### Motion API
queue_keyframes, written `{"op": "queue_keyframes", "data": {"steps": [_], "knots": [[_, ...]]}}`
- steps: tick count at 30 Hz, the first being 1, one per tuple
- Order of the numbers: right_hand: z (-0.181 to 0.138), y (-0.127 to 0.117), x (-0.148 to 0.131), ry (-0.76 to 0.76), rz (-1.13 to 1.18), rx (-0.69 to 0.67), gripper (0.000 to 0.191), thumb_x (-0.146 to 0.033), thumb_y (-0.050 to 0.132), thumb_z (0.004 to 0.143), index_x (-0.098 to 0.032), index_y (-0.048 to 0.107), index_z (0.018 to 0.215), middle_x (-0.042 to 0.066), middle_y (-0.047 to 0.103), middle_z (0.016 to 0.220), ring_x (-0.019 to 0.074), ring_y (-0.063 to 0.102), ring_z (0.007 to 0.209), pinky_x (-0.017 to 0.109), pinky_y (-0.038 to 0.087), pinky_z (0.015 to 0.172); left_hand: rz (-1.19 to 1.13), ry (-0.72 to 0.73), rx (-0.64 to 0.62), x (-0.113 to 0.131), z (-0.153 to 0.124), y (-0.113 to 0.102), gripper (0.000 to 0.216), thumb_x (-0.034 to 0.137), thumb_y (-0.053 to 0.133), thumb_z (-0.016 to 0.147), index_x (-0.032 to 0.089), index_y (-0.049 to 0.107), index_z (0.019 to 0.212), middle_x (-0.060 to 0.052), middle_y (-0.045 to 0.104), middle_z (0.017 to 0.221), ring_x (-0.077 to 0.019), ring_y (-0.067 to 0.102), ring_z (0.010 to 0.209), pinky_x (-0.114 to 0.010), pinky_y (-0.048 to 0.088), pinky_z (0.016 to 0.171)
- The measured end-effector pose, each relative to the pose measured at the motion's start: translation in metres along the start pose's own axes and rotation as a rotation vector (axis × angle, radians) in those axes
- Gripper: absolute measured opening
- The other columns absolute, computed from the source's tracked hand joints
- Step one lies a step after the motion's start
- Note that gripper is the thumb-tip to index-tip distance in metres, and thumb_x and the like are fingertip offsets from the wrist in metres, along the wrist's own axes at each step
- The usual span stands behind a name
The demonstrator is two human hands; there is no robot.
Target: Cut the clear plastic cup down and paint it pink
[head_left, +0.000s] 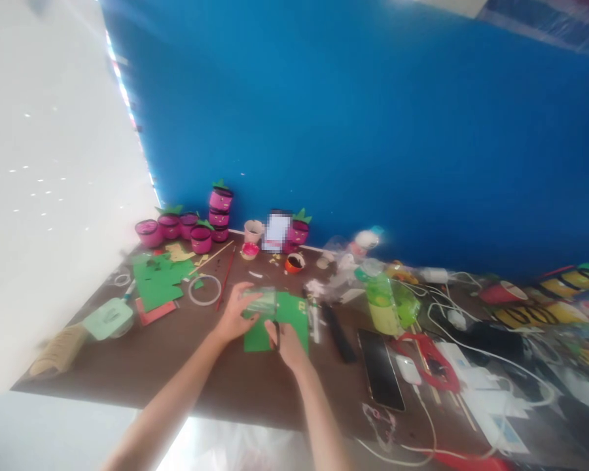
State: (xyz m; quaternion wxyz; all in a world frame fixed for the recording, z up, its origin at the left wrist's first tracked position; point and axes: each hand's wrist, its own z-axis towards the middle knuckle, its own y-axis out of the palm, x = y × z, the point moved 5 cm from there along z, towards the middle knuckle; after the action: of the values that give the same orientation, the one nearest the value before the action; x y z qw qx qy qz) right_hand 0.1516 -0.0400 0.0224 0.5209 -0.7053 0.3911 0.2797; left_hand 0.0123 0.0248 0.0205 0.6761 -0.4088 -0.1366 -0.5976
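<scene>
Green sheet [293, 319]: flat on brown tabletop [177, 373], small yellowish bits near upper right corner. Clear piece [264, 299] over upper left part. Left hand [235, 313] at clear piece, thumb and fingers spread; cannot tell if gripping. Right hand [286, 343] curled round dark-handled tool [276, 335], both hiding sheet's middle. White ring [190, 292] leftward; white strips [315, 324], black bar [338, 335] close at right; orange cup [294, 263] beyond.

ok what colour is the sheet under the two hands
The sheet is green, seen in the head view.
</scene>
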Motion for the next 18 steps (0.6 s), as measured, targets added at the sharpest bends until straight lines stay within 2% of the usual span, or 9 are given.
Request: {"op": "queue_keyframes", "data": {"steps": [11,18], "knots": [[0.002,-0.001,0.012,0.044,-0.014,0.045,0.051,-0.06,0.043,0.076,-0.018,0.04,0.046,-0.004,0.037,0.042,0.0097,0.036,0.043,0.023,0.026,0.047,-0.01,0.001,0.003,0.0,0.002,-0.003,0.04,0.017,0.06,0.073,0.023,0.053,0.112,-0.011,0.04,0.119,-0.0234,0.044,0.113,-0.044,0.042,0.093],[0.002,-0.001,0.014,0.058,-0.017,0.139,0.052,-0.062,0.041,0.075,-0.019,0.036,0.044,-0.004,0.033,0.041,0.0092,0.034,0.043,0.023,0.023,0.044,-0.012,0.004,0.009,0.003,0.003,-0.005,0.041,0.016,0.06,0.073,0.022,0.053,0.112,-0.011,0.04,0.119,-0.0226,0.045,0.112,-0.042,0.042,0.093]]}}
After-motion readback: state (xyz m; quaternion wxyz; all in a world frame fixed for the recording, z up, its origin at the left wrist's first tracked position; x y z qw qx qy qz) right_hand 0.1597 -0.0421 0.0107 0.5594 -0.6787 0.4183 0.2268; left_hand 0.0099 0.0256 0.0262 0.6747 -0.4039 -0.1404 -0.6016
